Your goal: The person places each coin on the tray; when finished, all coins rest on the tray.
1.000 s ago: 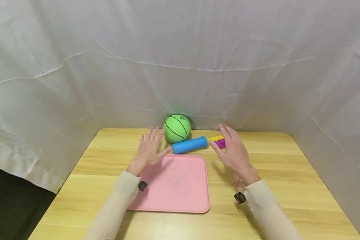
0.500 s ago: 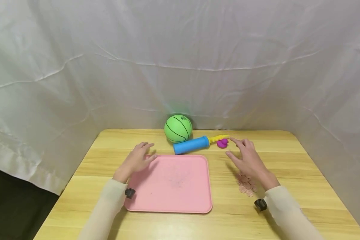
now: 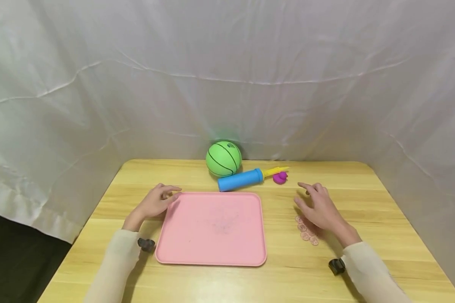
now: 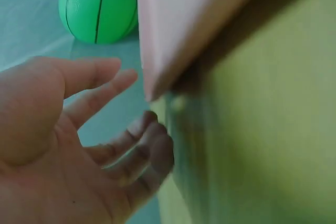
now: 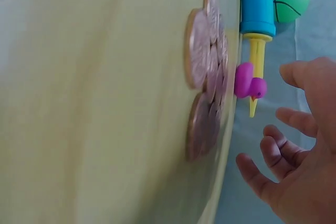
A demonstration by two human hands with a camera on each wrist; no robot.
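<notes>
A pink tray (image 3: 216,229) lies flat on the wooden table. At its far left corner is my left hand (image 3: 154,203), fingers loosely bent around nothing; in the left wrist view the fingertips (image 4: 126,77) appear close to the tray's corner, and contact cannot be told. Over on the right, my right hand (image 3: 321,209) hovers palm down with relaxed fingers, holding nothing. Partly beneath it lies a cluster of copper-coloured coins (image 3: 306,233), seen from low down in the right wrist view. A small purple rubber duck (image 3: 280,178) sits beyond that hand's fingertips.
Behind the tray lies a blue hand pump (image 3: 239,180) with a yellow nozzle (image 3: 274,171) pointing right, beside the duck. A green ball (image 3: 223,159) with black lines rests against the pale curtain (image 3: 227,84) at the table's (image 3: 337,176) back edge.
Both hands have moved apart and lowered: the left off the tray to its far left corner, the right outward to the coins. The duck and coins show more. Fingers have relaxed from outstretched to bent.
</notes>
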